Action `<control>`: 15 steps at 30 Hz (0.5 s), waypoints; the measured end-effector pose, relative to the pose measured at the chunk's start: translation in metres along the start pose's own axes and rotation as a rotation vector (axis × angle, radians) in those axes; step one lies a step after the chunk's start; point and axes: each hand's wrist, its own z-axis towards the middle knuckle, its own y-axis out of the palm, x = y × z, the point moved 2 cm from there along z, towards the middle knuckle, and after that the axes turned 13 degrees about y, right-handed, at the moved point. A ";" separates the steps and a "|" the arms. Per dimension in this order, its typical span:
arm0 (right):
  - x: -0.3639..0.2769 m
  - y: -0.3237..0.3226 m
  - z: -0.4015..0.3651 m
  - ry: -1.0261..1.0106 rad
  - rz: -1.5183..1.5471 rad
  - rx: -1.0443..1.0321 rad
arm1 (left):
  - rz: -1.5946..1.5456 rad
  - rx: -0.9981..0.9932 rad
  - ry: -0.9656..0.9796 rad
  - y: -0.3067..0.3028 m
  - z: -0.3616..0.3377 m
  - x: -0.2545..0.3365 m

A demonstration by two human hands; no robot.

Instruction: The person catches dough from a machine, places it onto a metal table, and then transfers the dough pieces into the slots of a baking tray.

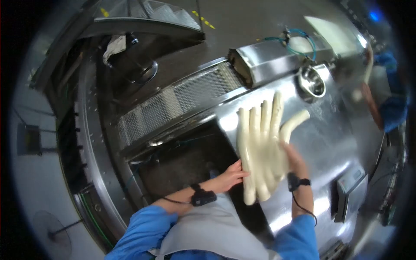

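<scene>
A bundle of pale cream, dough-like strands (261,143) lies side by side over the steel table, smooth and glossy. Their far ends fan out like fingers, and the rightmost strand bends away to the right. At the near end, rounded tips reach over the table's edge. My left hand (234,175) is closed on the left side of the bundle, low down. Against its right side is my right hand (297,161), blurred, with its fingertips on the strands; its thumb and grip are hard to make out. Black devices with cables are strapped to both wrists.
The shiny steel table (320,130) carries a round metal bowl (311,82) at the back and a scale (349,186) at the right. Beyond the table's left edge runs a metal mesh conveyor (182,102) leading to a steel housing (273,60). Another person's blue clothing (392,95) shows at far right.
</scene>
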 end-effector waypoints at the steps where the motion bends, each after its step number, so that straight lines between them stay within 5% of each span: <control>1: 0.002 0.019 0.001 0.040 0.055 -0.068 | -0.015 -0.005 0.017 -0.005 0.001 0.004; 4: 0.010 0.088 -0.030 0.030 0.140 -0.139 | -0.039 0.087 0.129 -0.027 -0.008 0.027; 10: 0.055 0.163 -0.021 0.118 -0.262 -0.149 | 0.120 0.136 0.237 -0.090 -0.092 0.080; 15: 0.060 0.304 -0.032 0.059 -0.303 -0.490 | -0.272 0.395 0.523 -0.143 -0.207 0.110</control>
